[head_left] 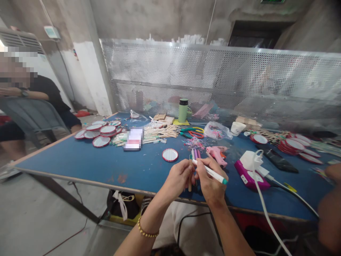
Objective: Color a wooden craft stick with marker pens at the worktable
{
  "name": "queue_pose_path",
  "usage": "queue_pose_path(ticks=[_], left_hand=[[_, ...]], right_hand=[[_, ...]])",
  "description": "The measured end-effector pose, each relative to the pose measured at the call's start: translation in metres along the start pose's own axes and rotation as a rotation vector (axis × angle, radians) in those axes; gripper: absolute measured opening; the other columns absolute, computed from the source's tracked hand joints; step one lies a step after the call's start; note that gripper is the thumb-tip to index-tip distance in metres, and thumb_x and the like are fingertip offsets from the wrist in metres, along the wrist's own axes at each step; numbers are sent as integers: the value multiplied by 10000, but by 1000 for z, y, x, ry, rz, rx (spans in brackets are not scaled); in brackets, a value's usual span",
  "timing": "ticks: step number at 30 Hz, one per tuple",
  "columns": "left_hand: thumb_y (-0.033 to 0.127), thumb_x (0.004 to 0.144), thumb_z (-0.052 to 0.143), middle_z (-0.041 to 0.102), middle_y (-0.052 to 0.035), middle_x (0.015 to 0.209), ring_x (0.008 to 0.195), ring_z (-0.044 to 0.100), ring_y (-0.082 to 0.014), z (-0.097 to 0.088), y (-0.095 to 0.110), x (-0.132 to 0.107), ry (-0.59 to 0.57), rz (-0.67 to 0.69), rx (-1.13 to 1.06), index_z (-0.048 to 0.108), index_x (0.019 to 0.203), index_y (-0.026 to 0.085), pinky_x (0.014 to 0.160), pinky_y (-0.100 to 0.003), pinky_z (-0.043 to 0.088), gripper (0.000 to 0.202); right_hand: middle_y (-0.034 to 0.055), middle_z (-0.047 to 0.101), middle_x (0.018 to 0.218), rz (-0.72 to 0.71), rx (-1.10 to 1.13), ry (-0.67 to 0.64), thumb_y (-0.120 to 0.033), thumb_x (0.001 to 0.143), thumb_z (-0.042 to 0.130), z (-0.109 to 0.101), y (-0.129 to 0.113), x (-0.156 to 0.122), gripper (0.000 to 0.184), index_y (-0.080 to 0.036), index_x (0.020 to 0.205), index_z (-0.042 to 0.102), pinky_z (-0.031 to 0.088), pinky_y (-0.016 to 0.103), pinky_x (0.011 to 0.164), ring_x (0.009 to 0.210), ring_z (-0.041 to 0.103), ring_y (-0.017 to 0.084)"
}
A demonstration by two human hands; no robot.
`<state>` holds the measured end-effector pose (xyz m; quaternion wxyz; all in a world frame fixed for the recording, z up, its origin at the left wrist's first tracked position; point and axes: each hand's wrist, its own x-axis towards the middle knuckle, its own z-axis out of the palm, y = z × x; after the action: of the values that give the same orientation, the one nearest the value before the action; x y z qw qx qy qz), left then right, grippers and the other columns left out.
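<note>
My left hand (179, 177) pinches a flat wooden craft stick (190, 184), held upright, with green at its top end. In my right hand (211, 183) is a white marker pen (212, 172) with a green end, gripped like a writing pen. Its tip meets the stick near the green part. Just behind my hands lie several purple and white pens (196, 153). A round white lid with a red rim (169, 155) rests flat on the table, left of them. A pink glue gun (217, 155) lies to the right.
The blue table (87, 161) carries piled red-rimmed lids (101, 141), a bundle of sticks (162, 131), pliers (193, 133), a green bottle (183, 111) and a paper cup (237, 128). A magenta power strip (246, 176) trails white cables at right. Another person (50, 90) sits left.
</note>
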<state>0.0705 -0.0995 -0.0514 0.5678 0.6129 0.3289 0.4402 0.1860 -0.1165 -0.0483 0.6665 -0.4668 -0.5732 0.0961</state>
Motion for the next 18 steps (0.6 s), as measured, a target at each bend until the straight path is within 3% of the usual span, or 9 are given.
queue_pose_path(ticks=[18], left_hand=[[557,898,489,530,34,557,389,449,-76,1,3,0,2,3,10,467,735,197,384,-193,315,395]], right_hand=[[-46,569,494,20,31,-27,-328,869,609,0,-5,1,215,-188,709,641,431,197,362,366,509,94]])
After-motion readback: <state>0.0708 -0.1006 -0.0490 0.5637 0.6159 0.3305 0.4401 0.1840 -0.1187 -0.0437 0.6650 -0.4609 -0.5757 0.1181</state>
